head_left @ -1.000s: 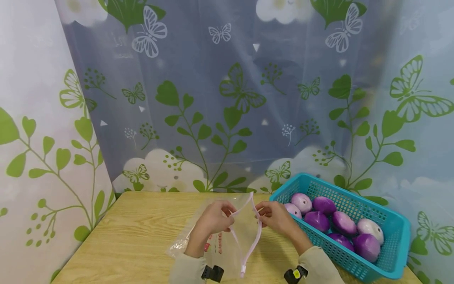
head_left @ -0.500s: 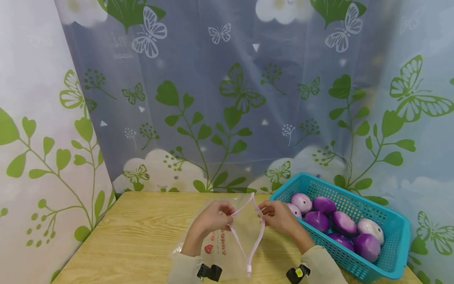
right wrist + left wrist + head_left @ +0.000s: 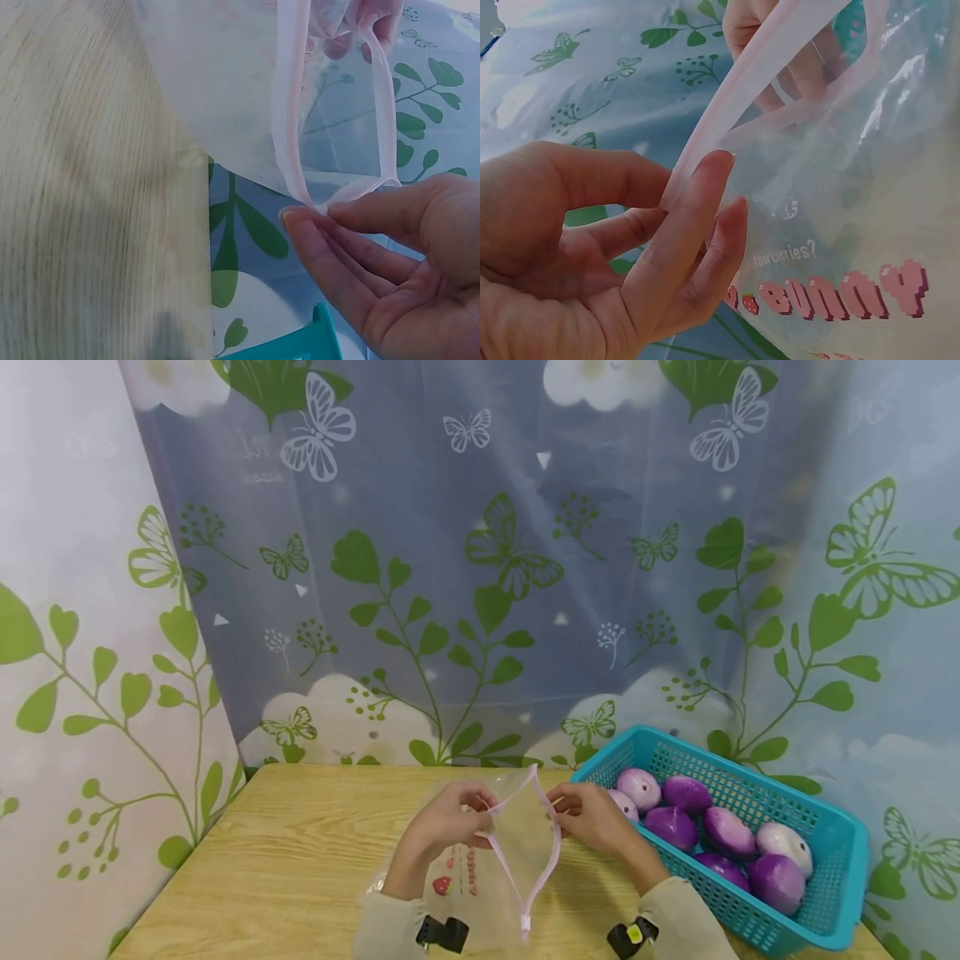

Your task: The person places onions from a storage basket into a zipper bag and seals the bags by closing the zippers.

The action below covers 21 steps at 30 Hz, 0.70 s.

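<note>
A clear plastic zipper bag (image 3: 461,902) with a pink zip edge and red printed lettering is spread between my hands, its mouth parted into a diamond. My left hand (image 3: 453,817) pinches the left side of that edge; in the left wrist view, thumb and fingers (image 3: 682,217) close over the pink strip. On the opposite side my right hand (image 3: 588,817) pinches the rim between thumb and fingertips, as the right wrist view shows at the pink zip strip (image 3: 289,112). The zip slider (image 3: 525,923) hangs at the near corner. No contents show inside the bag.
A turquoise plastic basket (image 3: 828,827) holding several purple and pale onions (image 3: 727,832) stands at the right, close to my right forearm. Beneath lies a wooden table (image 3: 300,835). A printed curtain (image 3: 420,610) rises behind its far edge.
The bag's mouth has spread wider, with the right hand shifting slightly right. The near slider has moved a little right, and more of the bag's print shows. The basket has stayed put.
</note>
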Each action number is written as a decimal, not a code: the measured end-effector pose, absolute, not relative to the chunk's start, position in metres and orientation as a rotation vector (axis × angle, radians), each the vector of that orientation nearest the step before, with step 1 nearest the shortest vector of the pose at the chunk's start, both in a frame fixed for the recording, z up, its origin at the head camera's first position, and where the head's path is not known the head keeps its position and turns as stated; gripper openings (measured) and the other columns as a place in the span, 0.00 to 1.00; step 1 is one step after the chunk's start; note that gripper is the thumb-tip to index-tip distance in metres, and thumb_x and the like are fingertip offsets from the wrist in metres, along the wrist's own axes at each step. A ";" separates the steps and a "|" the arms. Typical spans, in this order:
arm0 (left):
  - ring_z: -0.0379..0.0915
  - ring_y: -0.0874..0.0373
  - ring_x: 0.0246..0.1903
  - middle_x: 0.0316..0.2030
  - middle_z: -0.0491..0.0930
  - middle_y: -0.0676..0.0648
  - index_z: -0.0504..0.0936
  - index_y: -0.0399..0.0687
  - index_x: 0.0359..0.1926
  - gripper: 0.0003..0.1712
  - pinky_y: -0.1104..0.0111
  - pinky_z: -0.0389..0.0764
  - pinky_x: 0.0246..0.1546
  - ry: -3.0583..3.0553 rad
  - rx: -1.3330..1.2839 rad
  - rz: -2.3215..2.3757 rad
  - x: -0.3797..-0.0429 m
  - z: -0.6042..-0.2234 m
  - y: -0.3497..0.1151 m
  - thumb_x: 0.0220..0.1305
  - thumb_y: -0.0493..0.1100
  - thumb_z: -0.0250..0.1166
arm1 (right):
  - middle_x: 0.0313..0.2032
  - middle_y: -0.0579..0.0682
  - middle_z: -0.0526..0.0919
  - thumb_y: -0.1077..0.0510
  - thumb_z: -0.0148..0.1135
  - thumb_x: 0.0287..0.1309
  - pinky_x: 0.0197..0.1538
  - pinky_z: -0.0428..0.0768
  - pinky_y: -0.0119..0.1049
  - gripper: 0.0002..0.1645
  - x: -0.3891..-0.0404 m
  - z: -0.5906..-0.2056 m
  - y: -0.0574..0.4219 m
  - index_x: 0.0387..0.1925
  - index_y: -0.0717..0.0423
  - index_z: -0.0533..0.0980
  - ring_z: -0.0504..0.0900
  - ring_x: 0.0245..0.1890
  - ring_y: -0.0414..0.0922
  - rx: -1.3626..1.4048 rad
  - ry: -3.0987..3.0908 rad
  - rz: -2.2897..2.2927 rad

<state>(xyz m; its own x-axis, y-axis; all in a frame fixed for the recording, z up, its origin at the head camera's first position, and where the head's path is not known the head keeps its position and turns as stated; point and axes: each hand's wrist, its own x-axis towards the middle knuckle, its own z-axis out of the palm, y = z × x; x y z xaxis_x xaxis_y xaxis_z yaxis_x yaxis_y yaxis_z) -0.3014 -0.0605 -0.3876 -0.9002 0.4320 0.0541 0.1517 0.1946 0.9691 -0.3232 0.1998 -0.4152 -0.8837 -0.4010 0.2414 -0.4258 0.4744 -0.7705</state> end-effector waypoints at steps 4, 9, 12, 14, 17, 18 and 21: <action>0.79 0.54 0.31 0.36 0.72 0.42 0.78 0.30 0.44 0.10 0.62 0.91 0.36 2.238 0.552 1.808 -0.302 -0.388 -0.060 0.61 0.27 0.58 | 0.39 0.68 0.87 0.69 0.61 0.65 0.36 0.90 0.42 0.13 -0.322 -0.411 0.200 0.50 0.72 0.79 0.90 0.34 0.50 0.764 -2.705 1.363; 0.77 0.54 0.32 0.35 0.72 0.43 0.77 0.30 0.44 0.09 0.62 0.91 0.35 2.236 0.552 1.824 -0.301 -0.388 -0.060 0.61 0.28 0.57 | 0.42 0.67 0.88 0.64 0.60 0.68 0.33 0.88 0.35 0.16 -0.320 -0.398 0.204 0.53 0.69 0.79 0.90 0.32 0.47 0.801 -2.765 1.265; 0.77 0.54 0.32 0.35 0.72 0.42 0.76 0.29 0.44 0.10 0.62 0.91 0.35 2.239 0.549 1.823 -0.300 -0.388 -0.060 0.62 0.28 0.57 | 0.43 0.67 0.88 0.62 0.60 0.69 0.33 0.87 0.32 0.16 -0.319 -0.387 0.208 0.54 0.68 0.79 0.89 0.32 0.44 0.843 -2.786 1.243; 0.77 0.54 0.32 0.35 0.72 0.42 0.76 0.28 0.45 0.10 0.62 0.91 0.35 2.241 0.548 1.818 -0.300 -0.388 -0.060 0.63 0.28 0.57 | 0.43 0.67 0.88 0.62 0.60 0.70 0.33 0.87 0.32 0.16 -0.319 -0.379 0.211 0.55 0.67 0.79 0.89 0.33 0.44 0.851 -2.800 1.239; 0.78 0.54 0.32 0.35 0.72 0.43 0.76 0.27 0.45 0.09 0.63 0.91 0.35 2.247 0.548 1.806 -0.300 -0.388 -0.061 0.64 0.28 0.57 | 0.45 0.66 0.88 0.62 0.60 0.71 0.34 0.88 0.35 0.17 -0.320 -0.366 0.218 0.57 0.65 0.79 0.89 0.35 0.45 0.828 -2.835 1.210; 0.79 0.54 0.31 0.35 0.72 0.43 0.76 0.28 0.45 0.08 0.63 0.90 0.34 2.249 0.547 1.803 -0.300 -0.388 -0.061 0.65 0.28 0.57 | 0.45 0.65 0.88 0.61 0.60 0.71 0.35 0.88 0.36 0.17 -0.321 -0.362 0.221 0.57 0.64 0.79 0.88 0.35 0.45 0.812 -2.851 1.192; 0.78 0.54 0.31 0.35 0.72 0.43 0.77 0.31 0.44 0.07 0.62 0.91 0.34 2.252 0.544 1.798 -0.300 -0.388 -0.061 0.66 0.28 0.58 | 0.48 0.65 0.87 0.61 0.60 0.71 0.39 0.89 0.43 0.18 -0.323 -0.347 0.230 0.59 0.63 0.78 0.89 0.38 0.48 0.766 -2.898 1.164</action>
<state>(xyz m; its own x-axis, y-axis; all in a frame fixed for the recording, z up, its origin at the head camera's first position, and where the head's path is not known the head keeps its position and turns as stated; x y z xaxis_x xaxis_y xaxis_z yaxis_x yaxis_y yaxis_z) -0.2999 -0.0608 -0.3876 -0.9102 0.4090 0.0653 0.1542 0.1882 0.9700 -0.3233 0.2296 -0.3472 -0.8840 -0.4554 0.1054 -0.4018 0.6252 -0.6690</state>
